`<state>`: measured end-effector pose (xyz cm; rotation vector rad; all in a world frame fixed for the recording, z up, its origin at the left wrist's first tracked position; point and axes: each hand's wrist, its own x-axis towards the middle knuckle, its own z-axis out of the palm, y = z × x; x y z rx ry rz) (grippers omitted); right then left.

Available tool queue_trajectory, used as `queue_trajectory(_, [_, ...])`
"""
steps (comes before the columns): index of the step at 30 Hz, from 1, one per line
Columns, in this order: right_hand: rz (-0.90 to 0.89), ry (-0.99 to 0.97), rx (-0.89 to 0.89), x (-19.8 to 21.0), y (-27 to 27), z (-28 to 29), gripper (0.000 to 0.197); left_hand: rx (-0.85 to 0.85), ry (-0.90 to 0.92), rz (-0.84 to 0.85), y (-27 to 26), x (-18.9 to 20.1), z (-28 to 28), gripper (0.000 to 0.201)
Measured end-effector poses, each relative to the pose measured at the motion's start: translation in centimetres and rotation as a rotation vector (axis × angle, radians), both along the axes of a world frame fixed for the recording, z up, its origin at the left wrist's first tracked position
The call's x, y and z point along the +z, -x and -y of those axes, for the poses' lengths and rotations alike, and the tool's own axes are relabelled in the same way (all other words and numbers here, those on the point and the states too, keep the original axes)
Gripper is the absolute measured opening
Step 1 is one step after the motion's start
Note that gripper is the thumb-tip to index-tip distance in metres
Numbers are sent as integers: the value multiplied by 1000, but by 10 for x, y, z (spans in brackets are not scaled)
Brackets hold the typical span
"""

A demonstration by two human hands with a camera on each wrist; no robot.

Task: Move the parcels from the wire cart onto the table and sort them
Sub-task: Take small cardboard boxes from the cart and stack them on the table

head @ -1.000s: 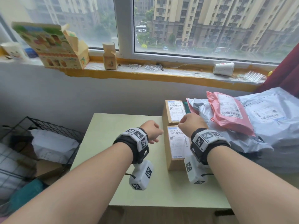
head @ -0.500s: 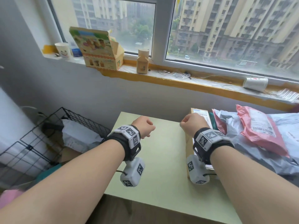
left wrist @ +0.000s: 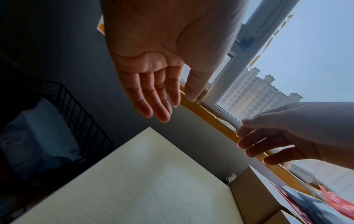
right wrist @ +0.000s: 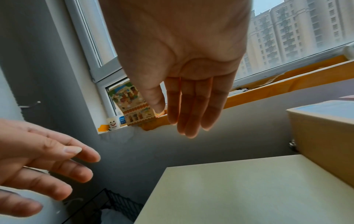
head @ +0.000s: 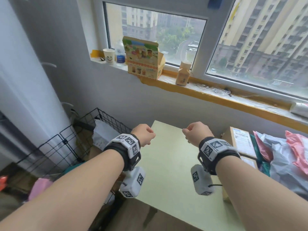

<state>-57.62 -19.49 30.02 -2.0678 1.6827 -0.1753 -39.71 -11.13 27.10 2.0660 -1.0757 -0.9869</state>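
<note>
Both hands hang empty above the pale green table (head: 166,165). My left hand (head: 145,134) hovers over the table's far left corner, fingers relaxed (left wrist: 159,97). My right hand (head: 194,132) floats beside it, fingers loose (right wrist: 188,106), left of the labelled cardboard boxes (head: 241,142). Grey (head: 283,162) and pink (head: 297,147) mailer bags lie piled at the table's right. Left of the table, the black wire cart (head: 55,147) holds a white parcel (head: 103,135), a pink one (head: 40,187) and a teal one partly hidden by my arm.
The window sill behind carries a printed carton (head: 143,59), a small brown carton (head: 183,74), a paper cup (head: 109,55) and cables. A white column (head: 25,80) stands behind the cart. Bare table surface lies between my wrists.
My hands have left the cardboard boxes and moved left across the table toward the cart side, holding nothing. The view has swung left, showing more of the cart.
</note>
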Motion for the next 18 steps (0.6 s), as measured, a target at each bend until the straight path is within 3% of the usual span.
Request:
queue_trajectory(13, [-49,-29,202,-7,-166,-38,32,136,-7,5,-152,-4,-77,6])
queue_trajectory(18, [-88,-57,255,-20,-236,-62,33,222,-47,0,-218,-20,-114,14])
